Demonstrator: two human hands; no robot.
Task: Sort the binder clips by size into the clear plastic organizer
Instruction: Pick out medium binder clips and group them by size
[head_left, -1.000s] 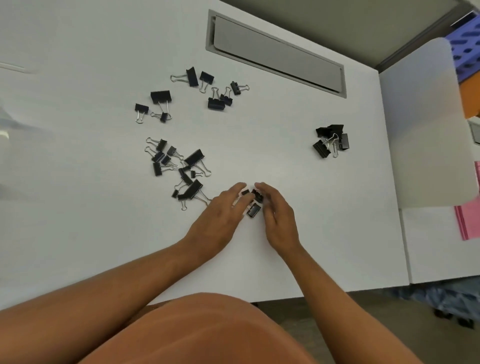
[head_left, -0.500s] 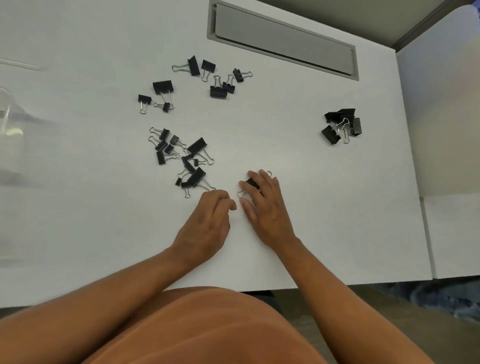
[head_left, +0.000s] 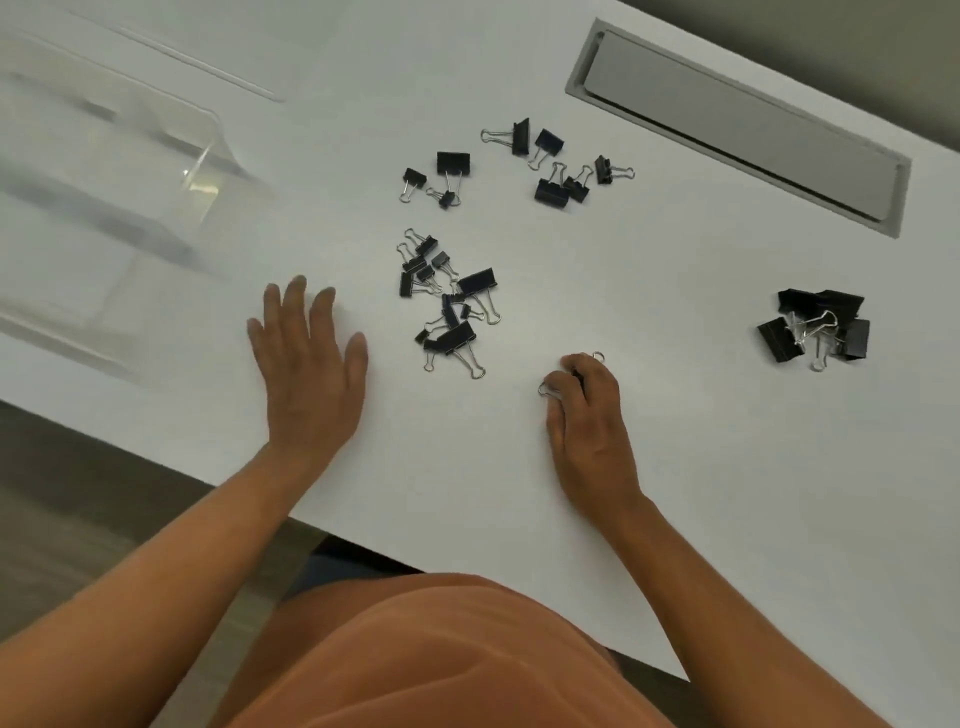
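Several black binder clips (head_left: 451, 299) lie scattered; right hand (head_left: 589, 415) pinches some, left hand (head_left: 306, 374) spread.

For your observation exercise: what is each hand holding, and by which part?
The right hand curls over small binder clips; the grip point is hidden. The left hand holds nothing.

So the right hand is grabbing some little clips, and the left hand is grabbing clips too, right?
Not quite. The right hand is curled over some small clips, as you said. But the left hand holds nothing: the head view shows it open, fingers spread flat over the bare white table, between the clear organizer and the middle pile of clips.
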